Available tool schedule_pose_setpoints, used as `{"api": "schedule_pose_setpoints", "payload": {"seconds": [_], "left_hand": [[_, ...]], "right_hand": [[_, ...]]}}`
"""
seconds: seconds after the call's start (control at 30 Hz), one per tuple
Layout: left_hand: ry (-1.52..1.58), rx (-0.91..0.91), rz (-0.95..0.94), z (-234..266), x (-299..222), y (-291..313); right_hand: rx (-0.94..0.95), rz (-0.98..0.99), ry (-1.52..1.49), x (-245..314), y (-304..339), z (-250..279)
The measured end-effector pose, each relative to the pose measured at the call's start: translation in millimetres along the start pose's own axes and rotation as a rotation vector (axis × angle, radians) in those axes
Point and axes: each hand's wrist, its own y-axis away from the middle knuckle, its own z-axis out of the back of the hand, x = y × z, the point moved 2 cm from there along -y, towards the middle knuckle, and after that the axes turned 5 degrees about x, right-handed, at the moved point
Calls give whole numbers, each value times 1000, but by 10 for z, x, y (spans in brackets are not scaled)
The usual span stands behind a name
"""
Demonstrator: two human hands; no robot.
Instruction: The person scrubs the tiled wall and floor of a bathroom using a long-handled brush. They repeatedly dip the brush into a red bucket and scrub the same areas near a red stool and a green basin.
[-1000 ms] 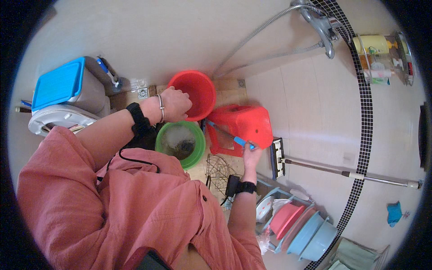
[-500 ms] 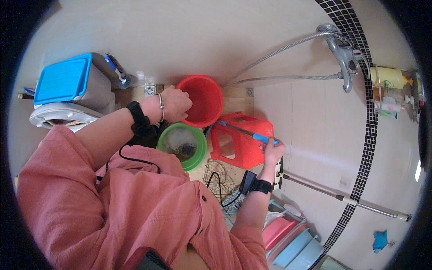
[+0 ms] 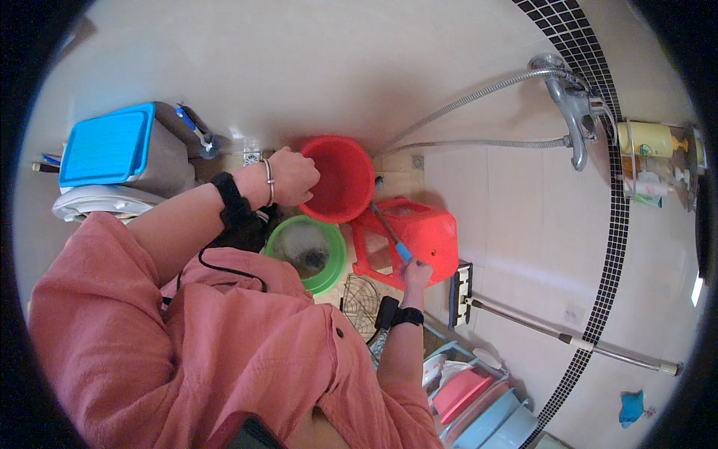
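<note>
A red bucket [image 3: 345, 176] is tipped, its mouth turned up toward me. My left hand [image 3: 294, 178] is closed on its left rim. In my right hand [image 3: 416, 274] is a long-handled brush [image 3: 386, 224] with a blue grip. The brush's shaft runs up along the bucket's outer right side, and its head is mostly hidden there. Below the bucket stands a green basin [image 3: 330, 278] holding foamy, murky water and something dark. A red plastic stool [image 3: 437, 238] lies on its side under my right hand and the brush.
At the left stand a grey bin with a blue lid [image 3: 105, 146] and a small brush [image 3: 198, 133]. A shower tap [image 3: 572, 120] with a hose is on the wall. A wire rack [image 3: 360, 303], a mop [image 3: 516, 322] and stacked basins [image 3: 486, 411] are at the lower right.
My right hand has moved left and down, toward me, and the brush now stands steeper, its head along the bucket's right side. My left hand stays on the rim.
</note>
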Motion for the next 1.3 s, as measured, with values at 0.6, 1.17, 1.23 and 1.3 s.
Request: {"api": "schedule_pose_setpoints", "payload": {"seconds": [0.6, 1.17, 1.23, 1.3], "left_hand": [[-68, 54, -102, 150, -752, 233], [-106, -9, -183, 76, -1491, 682], [-91, -25, -185, 27, -1517, 699], [-90, -27, -142, -34, -1489, 721]], "right_hand": [[128, 14, -594, -374, 1301, 340], [169, -61, -728, -1188, 2650, 723], [122, -52, -656, -1231, 2462, 720], [83, -20, -505, -1293, 2249, 675]]}}
